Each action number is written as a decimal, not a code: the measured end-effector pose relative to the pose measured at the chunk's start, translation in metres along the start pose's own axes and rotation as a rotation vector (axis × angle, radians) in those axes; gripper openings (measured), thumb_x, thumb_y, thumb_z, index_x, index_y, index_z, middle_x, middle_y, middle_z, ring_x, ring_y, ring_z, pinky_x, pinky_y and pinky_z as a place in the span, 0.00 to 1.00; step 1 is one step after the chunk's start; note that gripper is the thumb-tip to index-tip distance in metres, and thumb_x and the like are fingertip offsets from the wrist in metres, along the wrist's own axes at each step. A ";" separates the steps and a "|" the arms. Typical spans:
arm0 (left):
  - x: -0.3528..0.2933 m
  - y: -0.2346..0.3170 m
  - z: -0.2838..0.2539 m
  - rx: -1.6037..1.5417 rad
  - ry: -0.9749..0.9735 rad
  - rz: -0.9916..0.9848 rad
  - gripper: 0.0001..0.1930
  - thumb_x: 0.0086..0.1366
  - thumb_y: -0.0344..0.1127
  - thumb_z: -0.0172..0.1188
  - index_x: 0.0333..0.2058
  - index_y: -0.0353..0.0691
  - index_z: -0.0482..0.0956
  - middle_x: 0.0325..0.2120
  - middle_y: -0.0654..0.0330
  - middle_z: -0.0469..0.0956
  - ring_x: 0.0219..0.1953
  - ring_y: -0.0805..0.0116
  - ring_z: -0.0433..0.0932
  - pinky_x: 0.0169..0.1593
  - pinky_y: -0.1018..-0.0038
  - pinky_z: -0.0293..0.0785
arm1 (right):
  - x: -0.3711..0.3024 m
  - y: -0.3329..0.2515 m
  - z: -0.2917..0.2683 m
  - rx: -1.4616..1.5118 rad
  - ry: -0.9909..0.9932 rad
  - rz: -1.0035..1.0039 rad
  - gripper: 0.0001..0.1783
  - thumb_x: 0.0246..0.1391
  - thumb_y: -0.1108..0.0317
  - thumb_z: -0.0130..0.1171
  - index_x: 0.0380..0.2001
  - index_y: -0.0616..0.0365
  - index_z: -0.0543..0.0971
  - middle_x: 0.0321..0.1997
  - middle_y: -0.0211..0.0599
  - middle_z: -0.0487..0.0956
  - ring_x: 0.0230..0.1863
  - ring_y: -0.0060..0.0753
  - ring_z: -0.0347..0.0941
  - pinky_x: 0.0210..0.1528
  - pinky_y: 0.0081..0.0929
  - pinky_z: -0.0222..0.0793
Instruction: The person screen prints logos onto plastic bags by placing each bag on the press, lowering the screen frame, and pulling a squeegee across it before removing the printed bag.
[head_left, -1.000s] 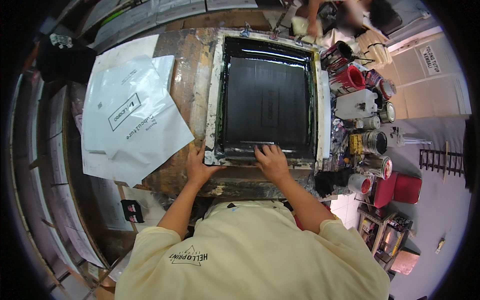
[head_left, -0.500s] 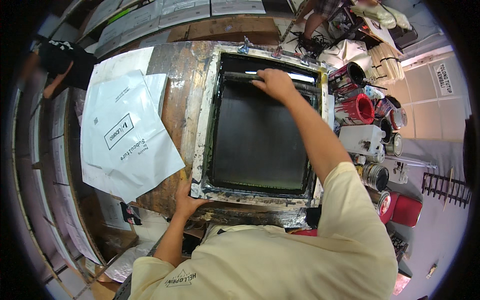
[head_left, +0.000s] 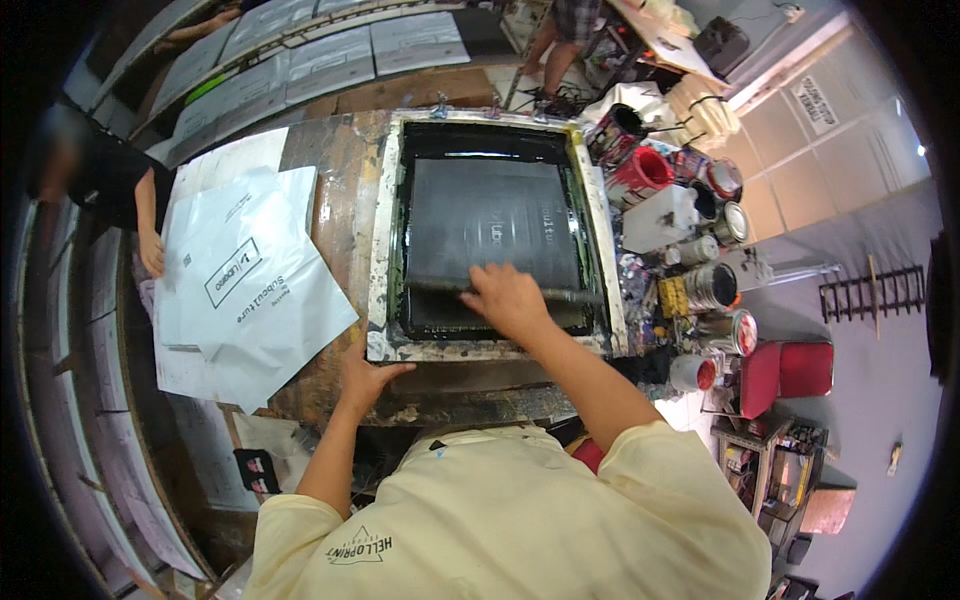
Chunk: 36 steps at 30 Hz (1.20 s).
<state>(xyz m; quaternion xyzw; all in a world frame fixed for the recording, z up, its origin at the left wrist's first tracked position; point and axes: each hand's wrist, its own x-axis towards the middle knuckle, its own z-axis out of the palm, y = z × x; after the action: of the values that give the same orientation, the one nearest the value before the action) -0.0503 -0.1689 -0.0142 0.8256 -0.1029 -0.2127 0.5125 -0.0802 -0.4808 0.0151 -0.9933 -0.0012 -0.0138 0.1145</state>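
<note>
A screen-printing frame point(head_left: 383, 260) with whitish, ink-smeared wooden edges lies on the worn table before me. My right hand point(head_left: 507, 302) is closed around a long dark squeegee point(head_left: 440, 291), which spans the near part of the mesh point(head_left: 480, 200). Pale printed marks show on the dark mesh beyond it. Beside the frame's near left corner, my left hand point(head_left: 366, 380) rests at the table edge, thumb stretched out along the frame and fingers apart from it. To its left lie white printed plastic bags point(head_left: 250, 290), loosely stacked.
Paint cans, including a red-smeared one point(head_left: 645, 172), and a white jug point(head_left: 655, 222) crowd the right side. A person in black point(head_left: 120, 190) reaches to the bags' left edge. Racks with white sheets point(head_left: 330, 55) stand beyond. A red chair point(head_left: 800, 370) is at right.
My right hand has drawn the squeegee from the far end of the mesh to the near end. The person at left has brought a hand to the bags. My view has shifted.
</note>
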 end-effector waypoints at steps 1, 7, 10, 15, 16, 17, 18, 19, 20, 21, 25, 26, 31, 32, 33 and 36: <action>0.000 0.002 -0.001 -0.075 0.029 0.049 0.49 0.46 0.33 0.86 0.67 0.29 0.72 0.47 0.54 0.87 0.50 0.67 0.84 0.55 0.68 0.79 | -0.016 -0.017 -0.020 0.004 -0.030 0.009 0.24 0.59 0.45 0.67 0.41 0.55 0.76 0.40 0.42 0.80 0.43 0.50 0.82 0.36 0.45 0.80; 0.014 0.081 -0.019 -0.455 0.118 0.198 0.45 0.54 0.34 0.83 0.68 0.30 0.69 0.51 0.57 0.84 0.53 0.65 0.82 0.54 0.69 0.79 | -0.026 -0.057 -0.143 -0.127 0.268 -0.065 0.20 0.59 0.49 0.64 0.41 0.54 0.77 0.38 0.40 0.77 0.47 0.46 0.74 0.50 0.47 0.70; 0.029 0.117 -0.011 -0.349 0.198 0.414 0.48 0.59 0.41 0.80 0.73 0.34 0.62 0.61 0.49 0.76 0.63 0.58 0.74 0.63 0.62 0.72 | 0.012 -0.045 -0.181 -0.207 0.557 -0.072 0.17 0.55 0.52 0.64 0.39 0.53 0.78 0.36 0.38 0.77 0.44 0.46 0.73 0.51 0.51 0.62; 0.007 0.026 0.050 0.816 0.138 0.369 0.56 0.67 0.75 0.55 0.79 0.38 0.49 0.77 0.35 0.46 0.80 0.37 0.42 0.76 0.32 0.29 | 0.050 -0.039 -0.221 -0.195 0.656 -0.093 0.18 0.56 0.51 0.63 0.34 0.56 0.82 0.32 0.38 0.80 0.39 0.45 0.77 0.48 0.49 0.61; -0.007 -0.002 0.064 0.882 0.109 0.345 0.58 0.66 0.78 0.51 0.79 0.37 0.49 0.78 0.35 0.43 0.80 0.37 0.39 0.75 0.29 0.24 | 0.056 -0.040 -0.227 -0.189 0.655 -0.094 0.18 0.56 0.51 0.63 0.34 0.56 0.82 0.31 0.38 0.81 0.38 0.45 0.77 0.48 0.48 0.61; -0.016 -0.023 0.074 0.949 0.074 0.318 0.60 0.66 0.82 0.46 0.78 0.36 0.50 0.79 0.35 0.40 0.81 0.36 0.36 0.74 0.27 0.19 | 0.063 -0.041 -0.231 -0.192 0.661 -0.095 0.18 0.56 0.51 0.63 0.34 0.57 0.82 0.31 0.39 0.81 0.37 0.46 0.78 0.47 0.48 0.61; -0.020 -0.034 0.082 0.932 0.047 0.309 0.61 0.65 0.83 0.45 0.78 0.35 0.51 0.79 0.37 0.40 0.81 0.37 0.35 0.73 0.27 0.18 | 0.067 -0.038 -0.237 -0.202 0.662 -0.088 0.18 0.56 0.51 0.63 0.35 0.57 0.83 0.31 0.39 0.81 0.37 0.46 0.78 0.47 0.47 0.61; -0.022 -0.042 0.087 0.920 0.028 0.296 0.62 0.64 0.85 0.44 0.77 0.34 0.52 0.80 0.38 0.40 0.82 0.38 0.34 0.73 0.28 0.16 | 0.073 -0.037 -0.242 -0.206 0.666 -0.088 0.19 0.56 0.51 0.63 0.35 0.57 0.83 0.30 0.40 0.81 0.36 0.47 0.78 0.46 0.47 0.61; -0.018 -0.041 0.088 0.911 0.014 0.288 0.63 0.63 0.86 0.42 0.77 0.32 0.54 0.80 0.40 0.40 0.82 0.39 0.34 0.73 0.28 0.15 | 0.079 -0.036 -0.246 -0.205 0.688 -0.099 0.19 0.56 0.51 0.63 0.36 0.57 0.84 0.31 0.41 0.82 0.36 0.48 0.78 0.45 0.46 0.61; -0.015 -0.040 0.090 0.912 -0.012 0.247 0.62 0.64 0.85 0.43 0.77 0.32 0.55 0.80 0.41 0.43 0.82 0.40 0.35 0.73 0.28 0.15 | 0.085 -0.036 -0.251 -0.206 0.686 -0.101 0.19 0.56 0.51 0.63 0.36 0.57 0.84 0.31 0.41 0.82 0.36 0.48 0.79 0.45 0.46 0.61; -0.007 0.015 0.082 0.796 -0.013 0.209 0.50 0.69 0.71 0.55 0.73 0.32 0.64 0.75 0.44 0.60 0.79 0.44 0.51 0.76 0.33 0.30 | 0.104 -0.027 -0.261 -0.175 0.727 -0.123 0.19 0.55 0.49 0.63 0.29 0.55 0.84 0.26 0.41 0.81 0.34 0.46 0.80 0.46 0.48 0.64; 0.001 0.031 0.080 0.731 0.018 0.237 0.45 0.71 0.66 0.60 0.72 0.32 0.67 0.72 0.44 0.66 0.77 0.45 0.57 0.78 0.35 0.37 | 0.108 -0.024 -0.266 -0.168 0.755 -0.136 0.19 0.55 0.49 0.64 0.26 0.54 0.84 0.25 0.40 0.81 0.33 0.46 0.80 0.46 0.49 0.64; 0.054 0.121 0.067 0.308 0.379 0.453 0.14 0.67 0.26 0.68 0.51 0.32 0.86 0.47 0.51 0.87 0.44 0.58 0.86 0.44 0.63 0.82 | 0.132 -0.006 -0.275 -0.141 0.720 -0.187 0.21 0.57 0.51 0.61 0.33 0.60 0.84 0.28 0.43 0.80 0.35 0.52 0.78 0.43 0.46 0.62; 0.051 0.126 0.063 0.213 0.404 0.389 0.13 0.67 0.25 0.67 0.50 0.32 0.86 0.45 0.50 0.87 0.42 0.60 0.86 0.41 0.65 0.82 | 0.126 -0.014 -0.283 -0.136 0.682 -0.136 0.20 0.57 0.51 0.61 0.32 0.60 0.83 0.27 0.44 0.80 0.35 0.52 0.77 0.43 0.46 0.62; 0.048 0.127 0.060 0.117 0.426 0.326 0.12 0.68 0.24 0.65 0.49 0.32 0.86 0.43 0.50 0.88 0.40 0.62 0.86 0.38 0.67 0.82 | 0.122 -0.019 -0.285 -0.130 0.643 -0.084 0.20 0.57 0.51 0.61 0.31 0.61 0.82 0.27 0.44 0.79 0.34 0.53 0.77 0.43 0.46 0.62; 0.039 0.063 0.020 0.054 0.599 0.314 0.14 0.68 0.22 0.62 0.51 0.33 0.86 0.38 0.56 0.87 0.34 0.71 0.83 0.33 0.75 0.78 | 0.117 -0.027 -0.281 -0.123 0.621 -0.085 0.19 0.57 0.52 0.61 0.32 0.61 0.81 0.27 0.45 0.78 0.34 0.53 0.75 0.43 0.46 0.62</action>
<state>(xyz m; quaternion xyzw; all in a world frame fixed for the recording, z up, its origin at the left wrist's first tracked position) -0.0218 -0.2286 0.0246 0.8386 -0.0793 0.1238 0.5246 0.0290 -0.5183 0.2981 -0.9457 -0.0070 -0.3213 0.0486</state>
